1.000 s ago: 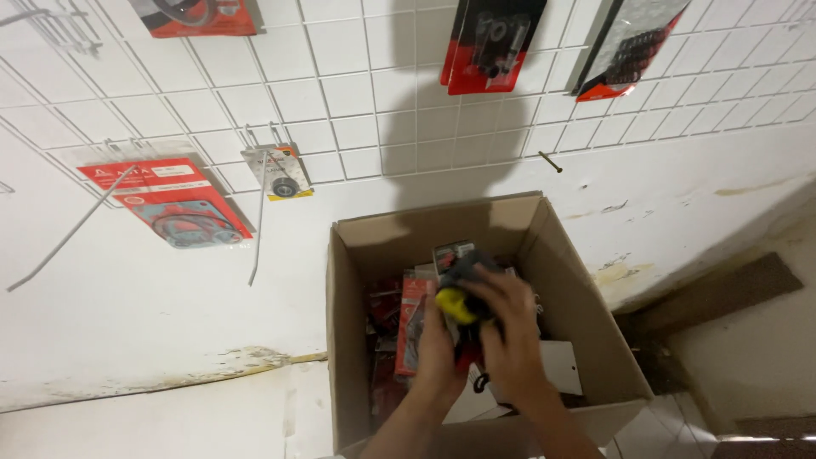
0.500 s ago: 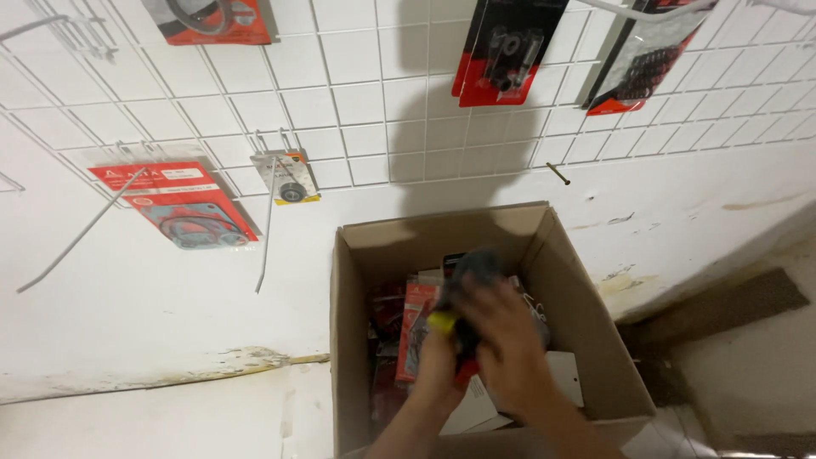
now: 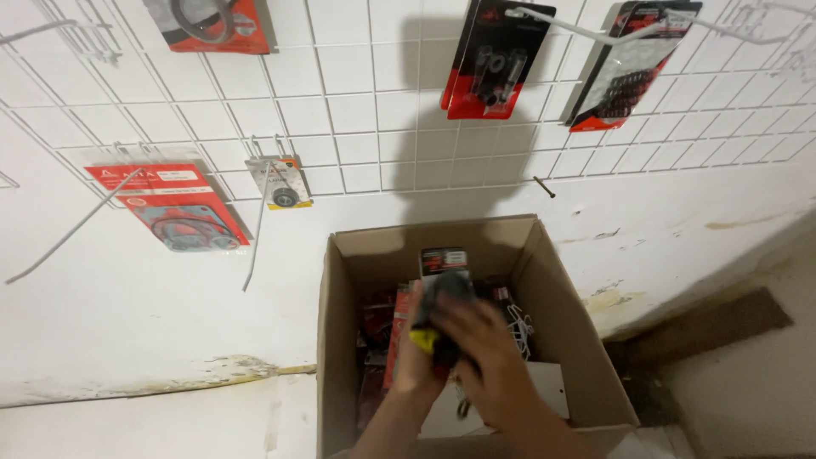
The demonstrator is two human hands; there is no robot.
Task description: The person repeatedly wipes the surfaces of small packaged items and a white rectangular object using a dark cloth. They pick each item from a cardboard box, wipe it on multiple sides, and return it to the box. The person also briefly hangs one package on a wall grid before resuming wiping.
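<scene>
Both my hands are inside an open cardboard box (image 3: 561, 280) standing against the white wall. My left hand (image 3: 416, 361) grips the lower edge of a red and black blister pack (image 3: 444, 272) with a small yellow part at its bottom. My right hand (image 3: 484, 361) lies over the same pack, blurred by motion, fingers curled on its front. More red and black packs (image 3: 378, 319) and white wire hooks (image 3: 518, 323) lie in the box beneath.
A white wire grid panel (image 3: 357, 127) covers the wall above, with long pegs sticking out. Red packaged parts hang on it: a gasket pack (image 3: 174, 208) at left, a small bearing card (image 3: 280, 183), two black and red packs (image 3: 493, 59) at upper right.
My hands have lifted the pack a little higher out of the box, and my right hand has shifted over its front. The view has tilted slightly upward.
</scene>
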